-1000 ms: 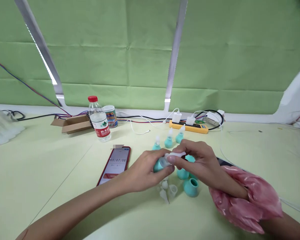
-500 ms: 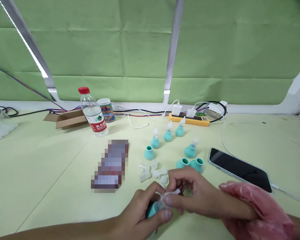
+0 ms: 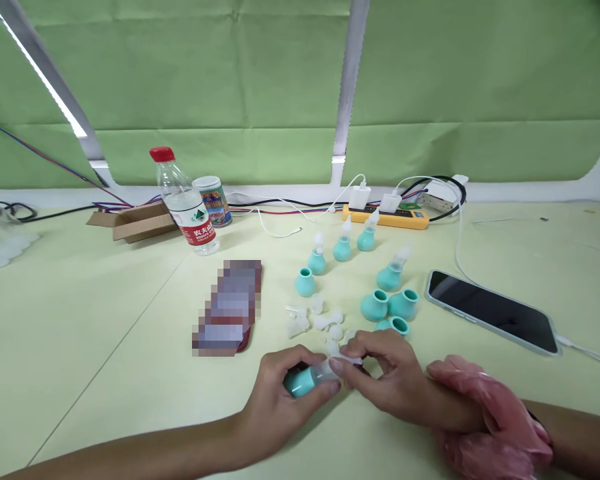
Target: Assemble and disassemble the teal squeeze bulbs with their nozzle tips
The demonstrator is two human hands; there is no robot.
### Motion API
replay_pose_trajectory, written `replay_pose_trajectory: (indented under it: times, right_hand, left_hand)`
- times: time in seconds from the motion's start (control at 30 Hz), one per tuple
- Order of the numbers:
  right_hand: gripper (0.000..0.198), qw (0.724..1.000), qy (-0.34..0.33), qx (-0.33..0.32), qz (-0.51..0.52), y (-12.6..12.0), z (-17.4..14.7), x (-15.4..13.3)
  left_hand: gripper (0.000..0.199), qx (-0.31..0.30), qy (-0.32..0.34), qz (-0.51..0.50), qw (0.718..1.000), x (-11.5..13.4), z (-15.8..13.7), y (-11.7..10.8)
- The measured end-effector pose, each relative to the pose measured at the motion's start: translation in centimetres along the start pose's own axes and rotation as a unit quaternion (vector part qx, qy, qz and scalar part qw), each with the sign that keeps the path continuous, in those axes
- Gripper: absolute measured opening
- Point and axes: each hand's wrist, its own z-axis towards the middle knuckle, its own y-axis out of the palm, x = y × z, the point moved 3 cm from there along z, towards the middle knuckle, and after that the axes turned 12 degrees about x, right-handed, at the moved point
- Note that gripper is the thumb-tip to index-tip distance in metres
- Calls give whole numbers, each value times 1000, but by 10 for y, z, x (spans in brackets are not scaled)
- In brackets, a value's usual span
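Note:
My left hand (image 3: 275,400) is wrapped round a nasal aspirator's teal bulb (image 3: 300,382), which lies on its side with its clear barrel (image 3: 325,371) pointing right. At the barrel's far end, my right hand (image 3: 385,373) pinches a whitish soft tip (image 3: 351,359) between thumb and fingers. Fingers partly hide where tip and barrel meet. Just beyond lie loose clear and white pieces (image 3: 299,324). Open teal bulbs (image 3: 375,305) stand close past my right hand, and another open bulb (image 3: 305,283) is farther left. Several bulbs with clear nozzles (image 3: 390,275) stand behind them.
A phone (image 3: 495,310) with a cable lies at right, a blurred-out phone (image 3: 230,300) at left. Behind are a water bottle (image 3: 193,220), a can (image 3: 215,203), a cardboard box (image 3: 143,225) and a yellow power strip (image 3: 405,219). A pink plastic sleeve (image 3: 500,413) circles my right forearm.
The view has tilted down, so the table things sit higher. The held bulb now shows more plainly between my hands, and my right hand has shifted, uncovering another open bulb.

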Motion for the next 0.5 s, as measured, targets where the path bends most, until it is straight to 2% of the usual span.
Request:
replay_pose_trajectory:
  times: [0.03, 0.1, 0.17, 0.2, 0.37, 0.5]
  right_hand:
    - [22, 999, -32, 4, -18, 0, 0, 1]
    - [21, 988, -140, -12, -60, 2, -3, 2]
    - [18, 963, -247, -46, -93, 5, -7, 4]
    - [16, 953, -278, -61, -105, 7, -9, 6]
    - [13, 930, -300, -95, -192, 14, -9, 15]
    - [21, 919, -297, -96, -241, 16, -3, 19]
  left_hand:
    - [17, 1, -2, 5, 1000, 1, 1, 0]
    - [19, 2, -23, -1, 1000, 1, 3, 0]
    - [23, 8, -47, -29, 998, 0, 5, -2]
    - [25, 13, -57, -48, 997, 0, 6, -2]
    - [28, 60, -66, -101, 991, -2, 11, -7]
    - [23, 57, -39, -110, 992, 0, 10, -7]
